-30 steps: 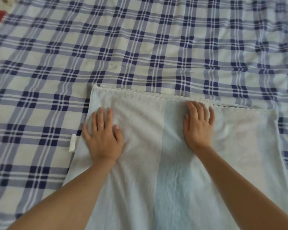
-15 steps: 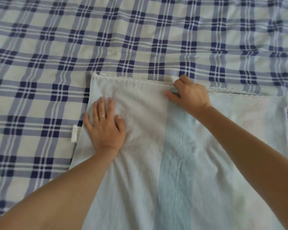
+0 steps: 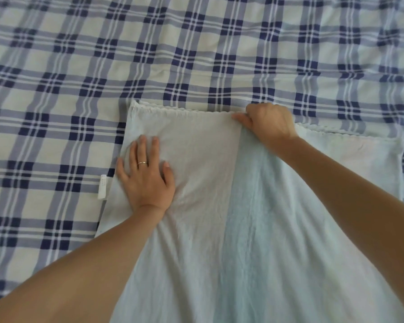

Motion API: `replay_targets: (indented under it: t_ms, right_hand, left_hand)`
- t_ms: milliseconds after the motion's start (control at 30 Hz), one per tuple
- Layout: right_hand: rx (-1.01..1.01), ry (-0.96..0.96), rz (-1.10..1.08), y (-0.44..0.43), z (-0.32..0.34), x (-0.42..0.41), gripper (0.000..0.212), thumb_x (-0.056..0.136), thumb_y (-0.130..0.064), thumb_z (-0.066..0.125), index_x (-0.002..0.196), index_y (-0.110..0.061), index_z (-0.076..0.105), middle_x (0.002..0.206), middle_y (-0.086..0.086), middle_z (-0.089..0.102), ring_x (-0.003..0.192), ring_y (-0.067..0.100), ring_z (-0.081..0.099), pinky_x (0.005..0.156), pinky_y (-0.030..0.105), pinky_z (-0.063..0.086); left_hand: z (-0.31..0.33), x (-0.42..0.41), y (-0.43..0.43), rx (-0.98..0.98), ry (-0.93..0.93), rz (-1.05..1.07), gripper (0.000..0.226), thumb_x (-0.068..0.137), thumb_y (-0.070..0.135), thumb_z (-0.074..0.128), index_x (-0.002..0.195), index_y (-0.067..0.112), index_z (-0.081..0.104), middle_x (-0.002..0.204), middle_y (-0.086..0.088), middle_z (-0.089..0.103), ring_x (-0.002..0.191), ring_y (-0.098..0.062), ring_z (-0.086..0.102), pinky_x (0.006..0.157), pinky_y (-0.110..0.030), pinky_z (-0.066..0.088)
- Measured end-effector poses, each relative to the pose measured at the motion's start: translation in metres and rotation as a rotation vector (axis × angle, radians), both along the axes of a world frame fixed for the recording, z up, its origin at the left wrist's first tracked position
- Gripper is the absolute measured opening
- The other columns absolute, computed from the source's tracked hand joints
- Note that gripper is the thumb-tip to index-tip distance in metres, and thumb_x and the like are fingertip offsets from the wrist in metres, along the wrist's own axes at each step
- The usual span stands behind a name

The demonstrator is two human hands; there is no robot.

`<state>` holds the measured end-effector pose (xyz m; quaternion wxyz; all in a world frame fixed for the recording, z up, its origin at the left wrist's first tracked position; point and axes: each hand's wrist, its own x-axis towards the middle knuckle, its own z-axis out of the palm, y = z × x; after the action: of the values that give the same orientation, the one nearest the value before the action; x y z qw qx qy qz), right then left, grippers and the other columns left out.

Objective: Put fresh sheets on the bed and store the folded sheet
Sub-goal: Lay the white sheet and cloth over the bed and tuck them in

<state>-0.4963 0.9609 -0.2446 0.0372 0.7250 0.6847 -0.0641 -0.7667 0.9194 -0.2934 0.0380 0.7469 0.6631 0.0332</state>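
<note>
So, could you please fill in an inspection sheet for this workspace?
Surface: blue-and-white plaid sheet, spread flat, fills the view.
Job's things: pale folded sheet lies on it, with a white tag at its left edge.
Clutter: nothing seen.
Grips: left hand, wearing a ring, presses flat on the folded sheet; right hand pinches its far scalloped edge.
Cables: nothing seen.
Surroundings: nothing seen.

text: none legible | white tag (image 3: pixel 102 186) at folded sheet (image 3: pixel 196 241): print unreadable

folded sheet (image 3: pixel 219 206) on plaid bedsheet (image 3: pixel 196 43), left hand (image 3: pixel 147 178) flat on it, right hand (image 3: pixel 269 123) at far edge
</note>
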Motion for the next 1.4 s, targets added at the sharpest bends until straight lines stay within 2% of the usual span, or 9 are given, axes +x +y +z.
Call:
replay_targets:
  t_ms: [167,233,333,433,600,767,967,1133,1400]
  right_hand:
    - [0.123,0.068,-0.255,-0.005,-0.029,-0.009,0.055,0.091,-0.058,0.04,0.112,-0.009,0.052,0.103,0.01,0.063,0.088,0.029,0.061,0.066,0.034,0.037]
    - [0.228,0.071,-0.292,-0.012,-0.027,-0.025,0.054,0.086,-0.056,0.049,0.117,-0.011,0.051,0.113,0.01,0.058,0.102,0.028,0.056,0.088,0.041,0.04]
    - [0.367,0.038,0.159,-0.044,-0.032,-0.062,0.057,0.09,-0.055,0.037,0.134,-0.022,0.049,0.136,0.009,0.052,0.126,0.034,0.046,0.108,0.055,0.026]
    - [0.059,0.054,0.437,-0.057,-0.043,-0.058,0.062,0.093,-0.062,0.021,0.149,-0.036,0.02,0.156,-0.005,0.021,0.144,0.03,0.019,0.114,0.057,0.01]
    - [-0.024,0.045,-0.051,0.011,-0.039,-0.011,0.057,0.098,-0.055,0.015,0.15,-0.035,0.005,0.159,-0.007,0.004,0.147,0.02,0.001,0.115,0.049,-0.009]
    - [0.402,0.065,-0.184,-0.062,-0.024,-0.005,0.043,0.096,-0.026,0.04,0.139,-0.018,0.042,0.148,0.008,0.038,0.14,0.029,0.029,0.116,0.042,0.001]
    - [0.284,0.189,-1.384,-0.144,-0.005,0.095,0.056,0.092,-0.036,0.053,0.14,-0.013,0.035,0.147,0.012,0.032,0.135,0.028,0.031,0.11,0.04,0.018]
    - [0.355,0.316,-1.454,-0.149,-0.004,0.12,0.051,0.087,-0.034,0.06,0.13,-0.012,0.044,0.135,0.011,0.044,0.125,0.028,0.043,0.106,0.038,0.027]
    - [0.507,0.127,-1.243,-0.149,0.001,0.141,0.019,0.091,-0.008,0.041,0.102,-0.007,0.056,0.109,0.01,0.059,0.1,0.031,0.052,0.089,0.036,0.034]
  left_hand:
    - [-0.004,-0.001,0.001,0.004,0.007,-0.007,0.058,0.092,0.039,0.023,0.148,0.025,0.023,0.155,-0.003,0.023,0.142,-0.022,0.021,0.115,-0.05,0.012]
    - [-0.004,-0.001,0.001,0.006,-0.003,-0.001,0.058,0.091,0.04,0.023,0.148,0.026,0.023,0.155,-0.003,0.023,0.142,-0.022,0.021,0.115,-0.051,0.012]
    - [-0.003,-0.001,0.001,0.014,-0.011,-0.007,0.058,0.091,0.039,0.025,0.147,0.026,0.026,0.155,-0.003,0.025,0.142,-0.022,0.022,0.114,-0.051,0.013]
    - [-0.004,-0.002,0.002,0.016,-0.016,-0.009,0.057,0.091,0.038,0.026,0.147,0.026,0.026,0.155,-0.002,0.024,0.142,-0.022,0.022,0.114,-0.051,0.011]
    - [-0.005,-0.002,0.002,0.018,-0.011,-0.013,0.058,0.091,0.039,0.024,0.147,0.026,0.024,0.155,-0.003,0.023,0.142,-0.021,0.02,0.114,-0.05,0.01]
    - [0.0,-0.001,0.001,0.002,-0.035,-0.024,0.058,0.091,0.038,0.024,0.147,0.024,0.025,0.155,-0.004,0.024,0.142,-0.023,0.02,0.113,-0.05,0.009]
    - [0.003,0.0,0.001,0.024,-0.066,-0.014,0.056,0.089,0.034,0.033,0.145,0.023,0.03,0.153,-0.006,0.027,0.14,-0.025,0.022,0.113,-0.052,0.01]
    - [0.006,0.002,-0.003,0.027,-0.069,-0.009,0.056,0.089,0.033,0.033,0.144,0.022,0.031,0.152,-0.007,0.029,0.14,-0.026,0.023,0.111,-0.053,0.011]
    - [0.004,0.002,-0.001,0.053,-0.108,-0.011,0.058,0.085,0.033,0.03,0.141,0.019,0.036,0.15,-0.01,0.031,0.139,-0.029,0.024,0.109,-0.055,0.014]
